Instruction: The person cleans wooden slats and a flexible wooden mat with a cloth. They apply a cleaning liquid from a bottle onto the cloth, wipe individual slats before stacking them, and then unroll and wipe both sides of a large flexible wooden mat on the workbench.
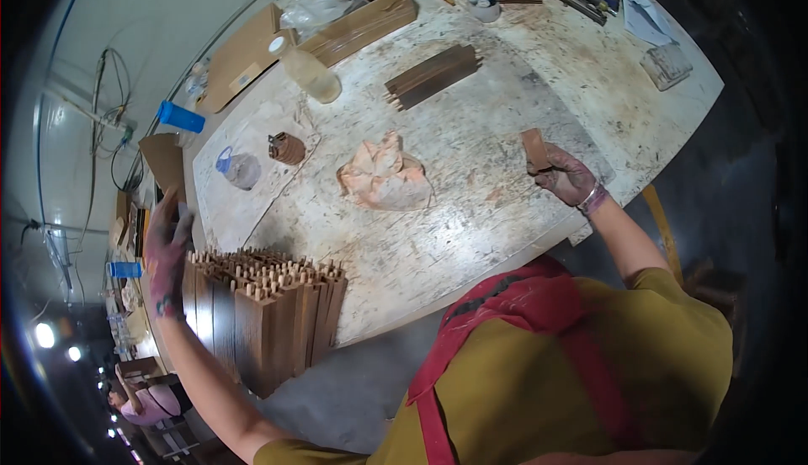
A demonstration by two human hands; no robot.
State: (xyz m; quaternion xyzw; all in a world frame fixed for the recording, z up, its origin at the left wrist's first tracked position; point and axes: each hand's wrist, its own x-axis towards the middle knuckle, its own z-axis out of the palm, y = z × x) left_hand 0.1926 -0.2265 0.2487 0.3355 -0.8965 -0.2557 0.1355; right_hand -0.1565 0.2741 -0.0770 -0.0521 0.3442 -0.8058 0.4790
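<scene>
Cardboard box [370, 29] with plastic bag [313, 15]

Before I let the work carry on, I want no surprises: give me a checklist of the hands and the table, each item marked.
1. Right hand grips the brown strip: ok.
2. Left hand is off the wooden pieces: cannot tell; it overlaps them in this view.
3. Wooden pieces stand with their pegs up: ok.
4. Table between the hands is free of clutter: not ok; a crumpled cloth lies there.
</scene>
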